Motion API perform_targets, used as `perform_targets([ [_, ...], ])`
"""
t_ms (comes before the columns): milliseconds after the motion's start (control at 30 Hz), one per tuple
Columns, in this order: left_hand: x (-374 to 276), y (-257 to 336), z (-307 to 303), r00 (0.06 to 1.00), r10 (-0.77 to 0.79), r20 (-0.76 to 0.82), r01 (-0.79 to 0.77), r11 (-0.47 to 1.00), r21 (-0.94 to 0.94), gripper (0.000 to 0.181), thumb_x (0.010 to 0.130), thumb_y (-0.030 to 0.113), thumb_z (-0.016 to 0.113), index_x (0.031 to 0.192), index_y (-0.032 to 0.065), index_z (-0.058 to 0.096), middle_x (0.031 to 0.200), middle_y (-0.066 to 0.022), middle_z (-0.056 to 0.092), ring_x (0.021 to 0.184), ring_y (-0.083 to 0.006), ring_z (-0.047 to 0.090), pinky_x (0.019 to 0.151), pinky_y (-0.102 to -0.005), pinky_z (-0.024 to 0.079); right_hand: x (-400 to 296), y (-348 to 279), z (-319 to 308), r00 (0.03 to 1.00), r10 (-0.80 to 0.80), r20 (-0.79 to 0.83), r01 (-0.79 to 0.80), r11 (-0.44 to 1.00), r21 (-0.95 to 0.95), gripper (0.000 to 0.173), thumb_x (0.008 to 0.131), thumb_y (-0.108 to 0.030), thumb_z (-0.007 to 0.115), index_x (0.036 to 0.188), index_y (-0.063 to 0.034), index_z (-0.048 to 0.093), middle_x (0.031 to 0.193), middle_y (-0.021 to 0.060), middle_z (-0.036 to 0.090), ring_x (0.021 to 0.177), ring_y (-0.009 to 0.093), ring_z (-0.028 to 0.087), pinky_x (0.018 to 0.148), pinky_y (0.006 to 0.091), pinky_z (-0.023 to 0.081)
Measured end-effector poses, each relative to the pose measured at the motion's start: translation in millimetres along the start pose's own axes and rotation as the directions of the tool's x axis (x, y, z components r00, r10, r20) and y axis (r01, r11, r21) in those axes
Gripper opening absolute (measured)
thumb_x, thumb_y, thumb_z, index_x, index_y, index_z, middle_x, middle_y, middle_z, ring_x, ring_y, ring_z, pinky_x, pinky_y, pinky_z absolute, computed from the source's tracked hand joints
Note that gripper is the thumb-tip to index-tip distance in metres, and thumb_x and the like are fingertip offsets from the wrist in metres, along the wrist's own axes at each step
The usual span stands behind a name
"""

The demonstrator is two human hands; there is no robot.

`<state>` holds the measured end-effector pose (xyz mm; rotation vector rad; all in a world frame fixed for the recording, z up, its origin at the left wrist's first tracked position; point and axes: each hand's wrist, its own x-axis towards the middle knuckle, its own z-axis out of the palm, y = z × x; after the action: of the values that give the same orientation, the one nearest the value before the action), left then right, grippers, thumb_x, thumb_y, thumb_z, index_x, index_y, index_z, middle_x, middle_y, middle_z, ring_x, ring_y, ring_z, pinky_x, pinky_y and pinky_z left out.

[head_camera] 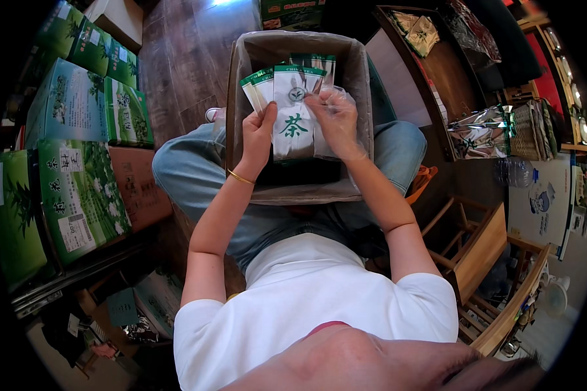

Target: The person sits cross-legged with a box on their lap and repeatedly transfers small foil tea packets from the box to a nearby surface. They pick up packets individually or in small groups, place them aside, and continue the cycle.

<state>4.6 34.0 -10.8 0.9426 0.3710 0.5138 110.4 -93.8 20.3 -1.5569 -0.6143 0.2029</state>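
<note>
Between my knees stands a cardboard box (pixel 301 195) lined with clear plastic, its dark inside too dim to make out. My left hand (pixel 259 132) holds several silver foil tea pouches by their left side, thumb in front. Fanned behind the front silver tea pouch (pixel 293 134), which has a green top band and a green character, are the other pouches (pixel 259 90). A thin clear plastic glove covers my right hand (pixel 335 115), whose fingers pinch the front pouch near its right edge. Another green-banded pouch (pixel 318 61) shows further back, over the box.
Green tea cartons (pixel 83 195) are stacked at left. A wooden tray table (pixel 445 73) with gold pouches (pixel 422 34) lies at upper right, near silver pouches (pixel 479 132) and a wicker basket (pixel 530 129). Wooden stools (pixel 479 254) and a plastic water bottle (pixel 516 172) stand at right.
</note>
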Motion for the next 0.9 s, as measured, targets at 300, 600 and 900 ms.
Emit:
perform_targets([
  [300,8.4,-8.3,-9.0,0.974,0.186,-0.126,-0.161,0.969,0.188,0.021,0.095,0.020,0.063,0.092,-0.0004,0.067,0.077,0.0050,0.058,0.070,-0.0029,0.047,0.062,-0.0206,0.037,29.5,-0.2,-37.7,0.948,0.043,-0.317,0.063,0.946,0.318,0.020,0.087,-0.003,0.063,0.106,-0.0035,0.060,0.087,0.0025,0.058,0.075,0.010,0.054,0.073,0.0259,0.047],
  [600,5.3,2.0,-4.1,0.971,0.145,-0.191,-0.110,0.977,0.180,0.017,0.085,0.014,0.073,0.090,-0.0028,0.072,0.074,0.0037,0.059,0.066,-0.0035,0.047,0.060,-0.0190,0.036,27.5,-20.0,-53.2,0.983,-0.158,0.095,0.179,0.940,-0.290,0.028,0.083,0.002,0.055,0.107,-0.0030,0.069,0.100,0.0116,0.067,0.092,0.020,0.063,0.086,0.0321,0.049],
  [900,1.1,2.3,2.1,0.983,0.118,-0.142,-0.081,0.966,0.245,0.016,0.085,0.012,0.073,0.092,-0.0026,0.072,0.079,0.0027,0.064,0.070,-0.0023,0.052,0.062,-0.0181,0.040,4.3,-9.5,-3.1,0.986,0.093,0.139,-0.071,0.985,-0.157,0.024,0.076,-0.015,0.077,0.090,0.0022,0.070,0.077,0.0089,0.066,0.070,0.013,0.058,0.066,0.0272,0.047],
])
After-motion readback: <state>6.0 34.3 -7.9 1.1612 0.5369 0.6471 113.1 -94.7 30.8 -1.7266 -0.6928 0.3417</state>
